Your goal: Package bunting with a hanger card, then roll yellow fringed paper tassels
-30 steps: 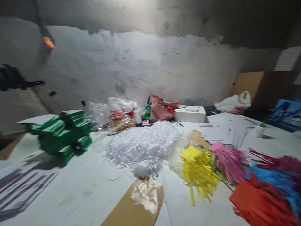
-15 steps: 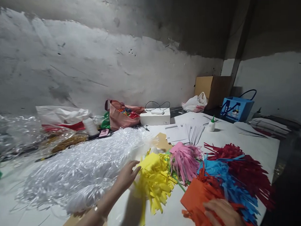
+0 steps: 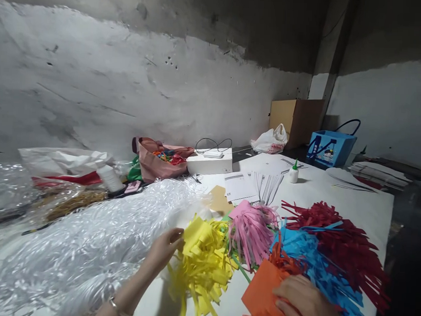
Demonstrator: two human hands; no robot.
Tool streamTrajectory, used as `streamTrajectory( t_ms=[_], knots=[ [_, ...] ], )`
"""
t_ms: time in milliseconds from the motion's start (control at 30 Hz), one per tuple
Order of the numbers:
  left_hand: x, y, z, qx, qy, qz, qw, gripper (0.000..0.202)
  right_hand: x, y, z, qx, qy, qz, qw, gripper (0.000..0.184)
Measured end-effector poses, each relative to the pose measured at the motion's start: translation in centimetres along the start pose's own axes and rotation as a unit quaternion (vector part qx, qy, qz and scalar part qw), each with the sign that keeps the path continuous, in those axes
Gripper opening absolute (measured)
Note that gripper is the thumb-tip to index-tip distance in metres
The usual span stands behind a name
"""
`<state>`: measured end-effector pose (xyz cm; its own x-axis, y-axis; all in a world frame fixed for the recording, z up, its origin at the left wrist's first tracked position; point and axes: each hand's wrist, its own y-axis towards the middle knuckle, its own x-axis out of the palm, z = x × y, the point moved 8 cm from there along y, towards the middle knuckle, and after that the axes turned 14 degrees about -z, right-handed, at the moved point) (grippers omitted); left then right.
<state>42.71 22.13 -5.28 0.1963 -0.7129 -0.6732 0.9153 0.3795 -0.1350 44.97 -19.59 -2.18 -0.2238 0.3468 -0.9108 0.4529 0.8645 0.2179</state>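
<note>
My left hand [image 3: 164, 249] pinches the upper edge of a bundle of yellow fringed paper [image 3: 202, 261] lying on the white table [image 3: 360, 207]. My right hand [image 3: 305, 304] lies at the lower right with its fingers curled over a sheet of orange fringed paper [image 3: 261, 293]. Beside these lie pink fringed paper [image 3: 251, 231], blue fringed paper [image 3: 314, 258] and dark red fringed paper [image 3: 335, 236]. A large heap of shiny white plastic shreds [image 3: 97, 237] lies just left of my left hand.
At the back stand a pink bag of coloured bits [image 3: 160, 161], a white box [image 3: 210, 161] with a cable, cut white sheets [image 3: 256, 185], a small glue bottle [image 3: 294, 172], a white plastic bag [image 3: 270, 140], a cardboard box [image 3: 295, 117] and a blue bag [image 3: 330, 148].
The view swung right, away from the green stacks. Both hands came into view. My left hand closed on the yellow paper's edge, and my right hand settled on the orange paper.
</note>
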Motion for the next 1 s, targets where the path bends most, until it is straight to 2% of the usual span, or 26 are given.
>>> streamTrajectory(
  t_ms=[100,233,333,467,567,600,700,767,833,900,1000],
  knots=[
    [-0.5,-1.2,1.4,0.039,-0.046,0.040,0.997,0.030,-0.3,3.9,-1.6,-0.010,0.029,-0.057,0.998,0.023],
    [0.0,-2.7,3.5,0.067,-0.118,0.052,0.989,0.046,0.3,9.2,-3.8,-0.048,0.020,-0.117,0.992,0.014],
    [1.2,-3.6,4.6,0.071,-0.173,0.035,0.982,0.055,1.2,13.6,-5.7,-0.057,0.005,-0.119,0.991,0.012],
    [3.1,-4.5,5.8,0.076,-0.229,0.006,0.971,0.052,3.3,18.9,-7.6,-0.022,-0.021,-0.098,0.995,0.030],
    [3.4,-5.4,6.2,0.082,-0.243,-0.019,0.966,0.047,5.2,21.1,-7.9,-0.006,-0.047,-0.109,0.993,0.014],
    [3.2,-6.1,6.0,0.082,-0.242,-0.026,0.967,0.047,5.8,21.4,-7.7,-0.002,-0.052,-0.113,0.992,0.015],
    [0.8,-9.7,4.1,0.067,-0.211,-0.021,0.975,0.046,6.8,21.5,-6.4,0.011,-0.050,-0.114,0.992,0.023],
    [-1.3,-13.8,1.6,0.039,-0.176,0.005,0.984,0.042,7.1,21.2,-5.4,0.012,-0.035,-0.108,0.994,0.024],
    [-2.5,-18.8,-1.5,-0.014,-0.105,0.027,0.994,0.045,7.1,20.9,-4.6,0.007,-0.012,-0.098,0.995,0.027],
    [-2.1,-23.8,-5.1,-0.112,0.039,0.021,0.993,0.060,7.0,20.6,-4.0,0.005,0.012,-0.088,0.996,0.029],
    [0.2,-29.6,-10.2,-0.251,0.196,0.006,0.948,0.076,7.2,20.4,-3.2,0.009,0.048,-0.075,0.996,0.030]
  ],
)
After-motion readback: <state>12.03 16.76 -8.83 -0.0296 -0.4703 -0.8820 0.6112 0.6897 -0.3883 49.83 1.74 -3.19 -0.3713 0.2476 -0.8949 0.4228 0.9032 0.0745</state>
